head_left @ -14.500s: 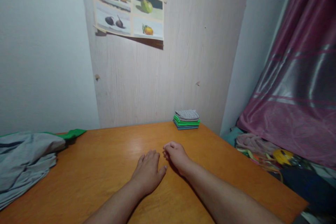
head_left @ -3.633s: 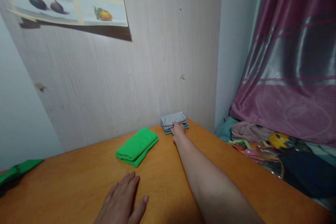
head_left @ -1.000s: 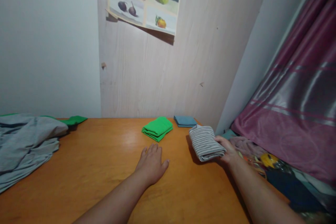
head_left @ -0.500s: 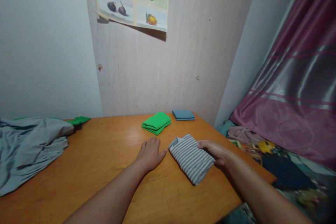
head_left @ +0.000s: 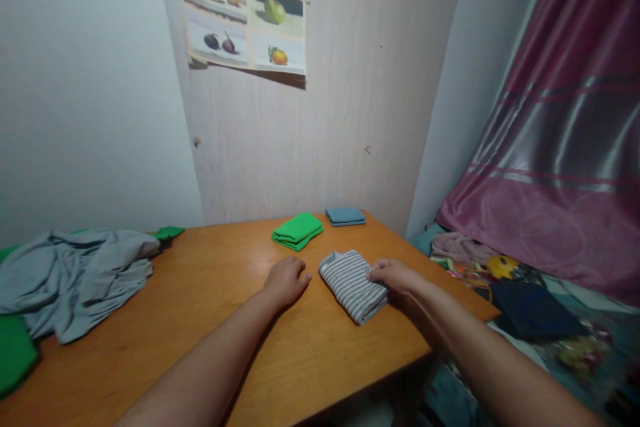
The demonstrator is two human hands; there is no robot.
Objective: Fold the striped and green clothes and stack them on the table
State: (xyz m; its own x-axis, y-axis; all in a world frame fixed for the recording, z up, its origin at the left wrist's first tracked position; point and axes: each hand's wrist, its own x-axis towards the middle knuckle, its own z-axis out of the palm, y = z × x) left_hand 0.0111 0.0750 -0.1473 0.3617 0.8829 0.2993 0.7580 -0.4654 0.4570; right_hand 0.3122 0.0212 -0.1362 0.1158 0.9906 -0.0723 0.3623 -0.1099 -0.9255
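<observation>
A folded grey-and-white striped garment [head_left: 350,283] lies on the wooden table [head_left: 320,373], right of the middle. My right hand [head_left: 395,277] pinches its right edge, thumb on top, with the other fingers partly hidden. To the garment's left, my left hand [head_left: 287,280] rests palm down on the tabletop, fingers slightly bent and thumb apart, holding nothing. Beyond both hands sit a folded green cloth [head_left: 299,231] and a folded blue cloth [head_left: 345,217] near the table's back edge.
A crumpled grey garment [head_left: 80,280] spreads over the table's left side, with green fabric [head_left: 15,353] beside and behind it. The table's right edge borders a lower area with a dark blue item [head_left: 535,310], a yellow item [head_left: 503,267] and a pink curtain [head_left: 540,227].
The striped garment now lies flatter on the table, my right hand still at its edge. My left hand's fingers have bent a little. My view has tilted up and shifted.
</observation>
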